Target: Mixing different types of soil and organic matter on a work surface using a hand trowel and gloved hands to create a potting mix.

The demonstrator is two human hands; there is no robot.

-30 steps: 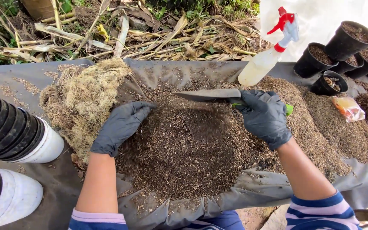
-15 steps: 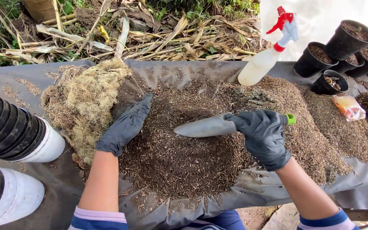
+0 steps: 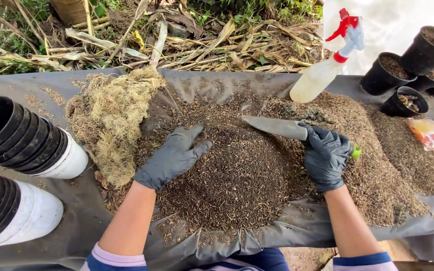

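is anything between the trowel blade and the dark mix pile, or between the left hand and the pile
Nothing visible. The grey metal trowel, gripped by the gloved right hand, lies right at the heap of dark brown potting mix. The gloved left hand already rests on the heap.

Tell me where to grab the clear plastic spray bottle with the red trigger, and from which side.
Grip the clear plastic spray bottle around its wide body, coming from the near right. It lies tilted on the dark potting mix, red trigger head raised and pointing up-right, so the body is the broad, reachable part.
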